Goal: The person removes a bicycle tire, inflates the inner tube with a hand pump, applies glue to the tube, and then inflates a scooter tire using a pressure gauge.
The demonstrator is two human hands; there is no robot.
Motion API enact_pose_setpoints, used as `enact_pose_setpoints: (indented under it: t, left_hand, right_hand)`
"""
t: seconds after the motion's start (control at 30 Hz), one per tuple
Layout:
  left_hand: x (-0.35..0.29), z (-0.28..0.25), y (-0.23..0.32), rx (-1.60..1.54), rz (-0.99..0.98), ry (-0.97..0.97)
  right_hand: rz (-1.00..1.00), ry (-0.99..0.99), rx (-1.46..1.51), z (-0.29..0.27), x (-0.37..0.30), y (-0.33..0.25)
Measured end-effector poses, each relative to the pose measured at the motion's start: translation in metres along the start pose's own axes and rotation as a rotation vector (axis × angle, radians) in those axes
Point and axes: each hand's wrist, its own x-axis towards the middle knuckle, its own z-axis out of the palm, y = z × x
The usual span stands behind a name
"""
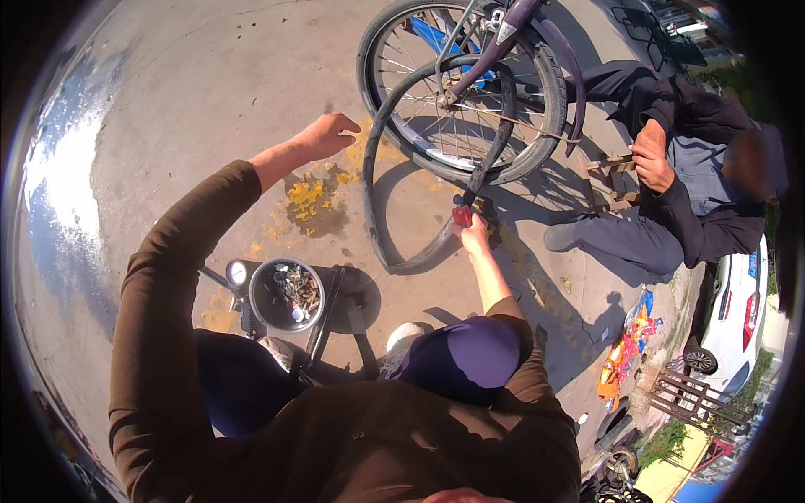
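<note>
My left hand (325,138) hangs over the ground left of the bicycle wheel (447,99), its fingers stretched out and slightly apart, holding nothing. A small red object (462,215) with a dark end is gripped in my right hand (475,238), right beside the black inner tube (368,184). I cannot make out what kind of tool it is. From the wheel, which still has its tire on, the tube hangs out in a wide loop that reaches toward my right hand. How far my fingers also grip the tube is hidden.
By my knees stands a metal bowl (252,303) of small parts, next to a round pressure gauge (237,272). Yellow flaky patches (312,199) mark the ground. At the right sits another person (654,168), hands together. Beyond are orange bags (622,356), a wooden pallet (696,396) and a white car (738,323).
</note>
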Motion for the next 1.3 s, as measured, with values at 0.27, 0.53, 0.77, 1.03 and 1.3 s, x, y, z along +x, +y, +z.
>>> enact_pose_setpoints:
  t: [0.27,0.53,0.77,1.03,1.3]
  left_hand:
    - [0.131,0.054,0.043,0.190,0.168,0.357]
    - [0.128,0.041,0.055,0.277,0.148,0.443]
    - [0.101,0.000,0.086,0.390,0.103,0.528]
    - [0.096,-0.043,0.113,0.603,0.199,0.710]
    - [0.102,-0.065,0.100,0.655,0.122,0.671]
  right_hand:
    - [0.358,-0.332,0.342,0.020,-0.024,0.016]
    - [0.378,-0.381,0.436,0.030,-0.023,0.010]
    - [0.009,0.277,0.186,-0.004,0.004,0.015]
    - [0.115,0.076,0.066,-0.084,0.017,-0.008]
    - [-0.188,0.109,-0.159,-0.065,0.042,-0.072]
